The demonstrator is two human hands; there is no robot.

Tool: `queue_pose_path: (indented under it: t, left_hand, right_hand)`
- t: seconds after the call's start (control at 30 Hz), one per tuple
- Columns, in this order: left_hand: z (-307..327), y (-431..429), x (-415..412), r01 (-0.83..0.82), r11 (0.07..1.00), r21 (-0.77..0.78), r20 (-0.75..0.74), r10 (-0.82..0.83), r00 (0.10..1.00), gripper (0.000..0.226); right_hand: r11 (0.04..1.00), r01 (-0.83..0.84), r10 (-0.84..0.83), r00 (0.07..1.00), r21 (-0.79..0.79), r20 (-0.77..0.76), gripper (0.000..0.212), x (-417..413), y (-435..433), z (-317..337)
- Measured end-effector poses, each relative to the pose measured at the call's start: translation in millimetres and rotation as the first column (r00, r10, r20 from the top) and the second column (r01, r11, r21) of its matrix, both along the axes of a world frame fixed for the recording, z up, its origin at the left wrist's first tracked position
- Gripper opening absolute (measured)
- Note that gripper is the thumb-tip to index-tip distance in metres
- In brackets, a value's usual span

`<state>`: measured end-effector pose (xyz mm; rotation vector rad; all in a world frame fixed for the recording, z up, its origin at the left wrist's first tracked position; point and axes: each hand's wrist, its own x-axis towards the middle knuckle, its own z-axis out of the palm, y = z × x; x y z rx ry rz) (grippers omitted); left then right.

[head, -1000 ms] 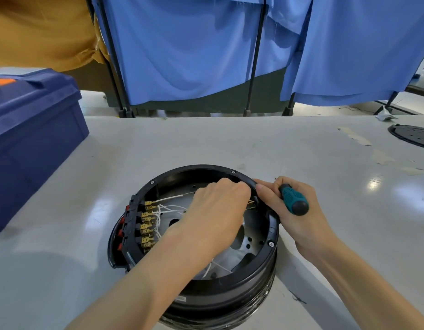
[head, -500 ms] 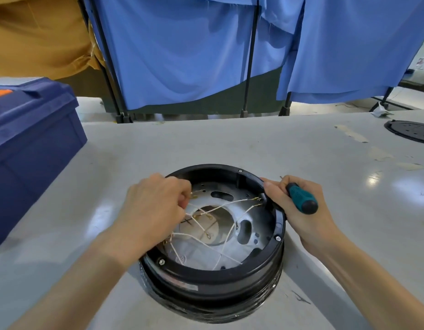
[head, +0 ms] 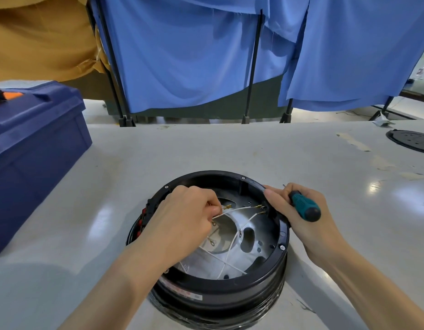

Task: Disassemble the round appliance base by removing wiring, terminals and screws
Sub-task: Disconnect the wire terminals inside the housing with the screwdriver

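A round black appliance base (head: 230, 284) stands on the grey table, open side up, with a silver metal plate (head: 251, 236) inside. Thin white wires (head: 232, 248) with brass terminals cross the plate. My left hand (head: 184, 222) reaches in from the left rim and pinches a white wire near a brass terminal (head: 227, 207). My right hand (head: 301, 210) rests on the right rim; it grips a teal-handled screwdriver (head: 304, 206), and its fingertips sit by the terminals at the inner wall. Small screws dot the rim.
A dark blue toolbox (head: 32, 148) stands at the left edge of the table. A black round perforated cover (head: 411, 140) lies at the far right. Blue cloth screens on black stands hang behind the table's far edge.
My left hand has drawn back from the right rim to the left side, pulling a white wire with it. The wires now lie loose across the plate. My right hand stayed on the rim.
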<state>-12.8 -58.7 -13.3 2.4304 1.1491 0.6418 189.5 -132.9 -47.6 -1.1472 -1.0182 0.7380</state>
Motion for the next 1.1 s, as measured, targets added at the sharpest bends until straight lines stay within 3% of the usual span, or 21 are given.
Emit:
queue_pose_path:
  t: [0.2, 0.27, 0.33, 0.47, 0.7, 0.83, 0.93, 1.0, 1.1]
  left_hand:
    - [1, 0, 7, 0.052, 0.996, -0.079, 0.106, -0.043, 0.993, 0.017]
    - [1, 0, 7, 0.048, 0.996, -0.075, 0.157, -0.035, 0.987, 0.017]
    - [3, -2, 7, 0.060, 0.997, -0.056, 0.179, -0.049, 0.983, 0.016]
    - [5, -7, 12, 0.114, 0.993, -0.013, 0.191, -0.110, 0.975, 0.012]
    - [5, -8, 17, 0.147, 0.985, -0.093, 0.185, -0.128, 0.974, 0.011]
    - [9, -10, 24, 0.160, 0.987, 0.027, 0.166, -0.162, 0.973, 0.013]
    - [10, -8, 25, 0.177, 0.984, -0.002, 0.213, -0.172, 0.962, 0.009]
    - [10, -5, 23, 0.152, 0.988, -0.033, 0.235, -0.140, 0.962, 0.005]
    - [4, 0, 20, 0.060, 0.998, -0.019, 0.153, -0.057, 0.987, 0.029]
  right_hand:
    - [0.999, 0.048, -0.048, 0.999, 0.000, -0.004, 0.034, -29, 3, 7]
    - [0.993, 0.099, -0.104, 0.990, 0.062, 0.090, 0.034, -30, 0, 17]
    - [0.995, 0.036, -0.056, 0.974, 0.095, 0.218, 0.034, -31, -7, 26]
    - [0.996, -0.058, 0.034, 0.956, 0.073, 0.290, 0.037, -35, -8, 25]
    - [0.992, 0.003, -0.037, 0.964, 0.126, 0.265, 0.035, -32, -3, 20]
    - [0.998, -0.005, 0.003, 0.999, 0.059, 0.046, 0.045, -27, 3, 22]
    - [0.998, -0.040, 0.040, 0.999, 0.050, 0.000, 0.043, -21, 6, 23]
    - [0.996, 0.047, -0.048, 0.999, 0.070, 0.003, 0.050, -11, 10, 22]
    - [0.960, 0.276, -0.279, 0.958, 0.054, 0.067, 0.052, 11, 16, 13]
